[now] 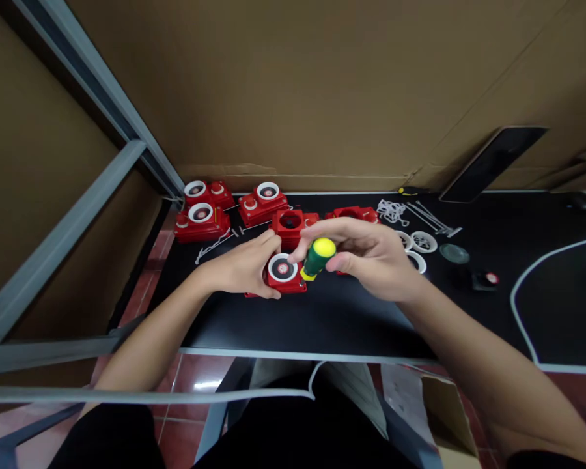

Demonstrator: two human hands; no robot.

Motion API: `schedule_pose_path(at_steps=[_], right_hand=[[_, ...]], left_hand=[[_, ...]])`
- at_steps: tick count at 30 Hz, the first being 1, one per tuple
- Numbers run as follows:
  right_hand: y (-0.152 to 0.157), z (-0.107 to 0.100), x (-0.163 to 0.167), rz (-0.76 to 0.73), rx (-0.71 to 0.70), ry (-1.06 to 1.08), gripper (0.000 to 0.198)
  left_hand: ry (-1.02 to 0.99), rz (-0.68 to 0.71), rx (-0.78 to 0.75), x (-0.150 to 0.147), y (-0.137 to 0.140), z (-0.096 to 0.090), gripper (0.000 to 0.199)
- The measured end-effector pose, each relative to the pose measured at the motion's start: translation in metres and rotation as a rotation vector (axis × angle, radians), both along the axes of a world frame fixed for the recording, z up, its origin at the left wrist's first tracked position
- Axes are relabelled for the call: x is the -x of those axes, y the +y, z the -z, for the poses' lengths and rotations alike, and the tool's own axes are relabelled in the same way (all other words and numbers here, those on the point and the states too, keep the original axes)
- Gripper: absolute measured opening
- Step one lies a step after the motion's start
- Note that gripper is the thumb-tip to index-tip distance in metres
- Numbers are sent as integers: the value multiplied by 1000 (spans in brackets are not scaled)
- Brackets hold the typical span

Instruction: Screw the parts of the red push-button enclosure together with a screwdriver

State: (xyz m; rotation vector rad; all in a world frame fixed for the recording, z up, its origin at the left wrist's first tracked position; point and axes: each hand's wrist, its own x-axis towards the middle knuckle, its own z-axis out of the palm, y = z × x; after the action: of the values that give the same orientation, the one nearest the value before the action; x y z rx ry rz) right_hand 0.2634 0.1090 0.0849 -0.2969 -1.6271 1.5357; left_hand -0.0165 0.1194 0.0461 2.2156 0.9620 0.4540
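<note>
My left hand is closed round the left side of a red box with a white ring and dark round centre on top. It lies at the middle of the black table. Between the thumb and fingers of my right hand is a screwdriver with a green and yellow handle. The screwdriver stands nearly upright, tilted, its lower end at the right part of the box. Its tip is hidden or too small to make out. Just behind sits another red box with an open round hole.
Several red boxes stand at the back left. To the right lie white rings, a clear disc, a coiled white cord and a small black part. A dark panel leans on the cardboard wall. A grey metal frame is at left.
</note>
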Motion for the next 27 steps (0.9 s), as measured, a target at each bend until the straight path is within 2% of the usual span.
schedule_pose_path(at_steps=[2, 5, 8, 13, 18, 25, 27], right_hand=[[-2, 9, 7, -17, 104, 110, 28], [-5, 21, 17, 108, 227, 215, 31], [-8, 27, 22, 227, 265, 234, 48], [-11, 28, 20, 337, 302, 237, 45], [-21, 29, 21, 231, 254, 239, 34], [-14, 35, 22, 184, 250, 280, 50], [-12, 36, 20, 182, 228, 267, 47]], left_hand=[[19, -23, 45, -1, -3, 3, 63], [-24, -73, 40, -8, -9, 8, 62], [-88, -106, 9, -17, -16, 16, 58], [-128, -146, -6, -24, -21, 25, 58], [-146, -132, 12, -25, -21, 27, 59], [-140, -130, 13, -24, -20, 25, 58], [-127, -131, 0, -23, -19, 24, 58]])
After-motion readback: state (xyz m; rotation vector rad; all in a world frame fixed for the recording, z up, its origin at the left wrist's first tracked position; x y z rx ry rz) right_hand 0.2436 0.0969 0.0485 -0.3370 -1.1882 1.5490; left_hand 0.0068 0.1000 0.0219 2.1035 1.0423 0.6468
